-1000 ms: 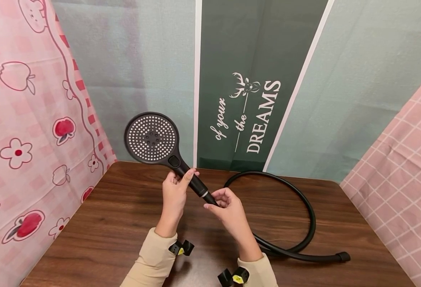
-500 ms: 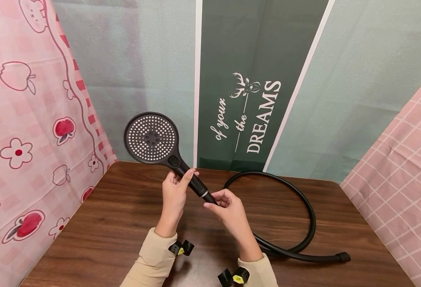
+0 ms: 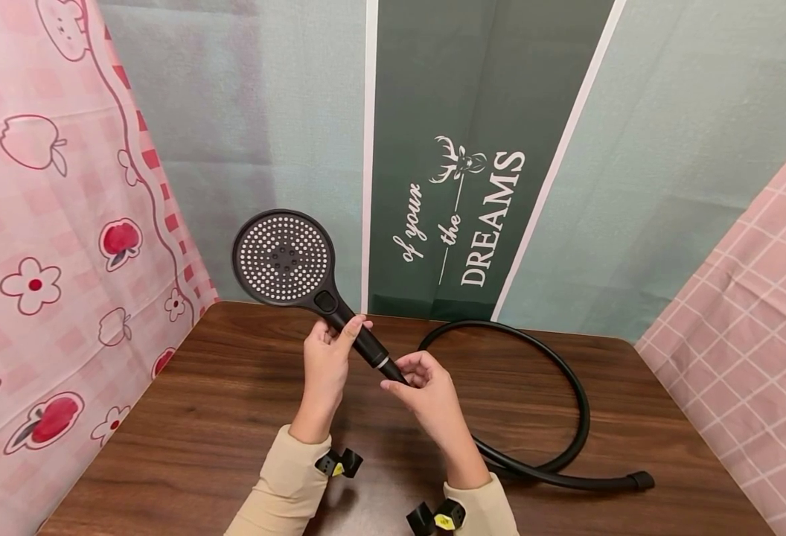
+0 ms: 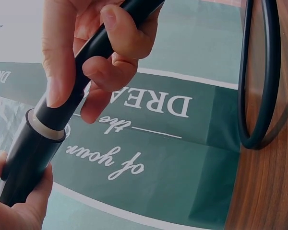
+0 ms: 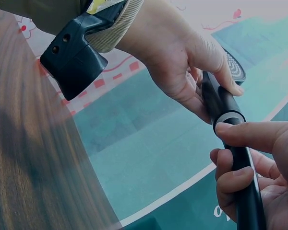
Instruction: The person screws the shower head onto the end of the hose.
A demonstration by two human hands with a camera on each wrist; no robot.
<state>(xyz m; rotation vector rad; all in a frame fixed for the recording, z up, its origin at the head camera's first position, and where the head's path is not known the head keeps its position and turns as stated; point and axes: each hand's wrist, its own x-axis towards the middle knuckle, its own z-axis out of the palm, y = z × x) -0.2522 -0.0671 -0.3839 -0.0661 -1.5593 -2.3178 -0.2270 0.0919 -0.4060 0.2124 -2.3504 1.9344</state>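
A black hand shower (image 3: 284,258) is held up above the wooden table (image 3: 219,417), tilted, its round spray face at upper left and its handle running down to the right. The left hand (image 3: 326,365) is wrapped round the handle just below the oval button, thumb laid across the front. The right hand (image 3: 426,391) is closed on the end of the black hose (image 3: 570,387), fingertips (image 5: 237,136) set just below the pale ring (image 4: 45,127) at the handle's foot.

The step in hand is judged to be work at the joint between hose and handle; whether it is being tightened or loosened cannot be told. The next move is judged to call for a steady hold by the left hand while the hose end is turned by the right.

The spray face is flat and circular, studded with rows of pale nozzles. The handle is a smooth matte cylinder. The hose is smooth and flexible, laid in a loop on the dark, grained tabletop, its free end (image 3: 641,480) capped by a black fitting.
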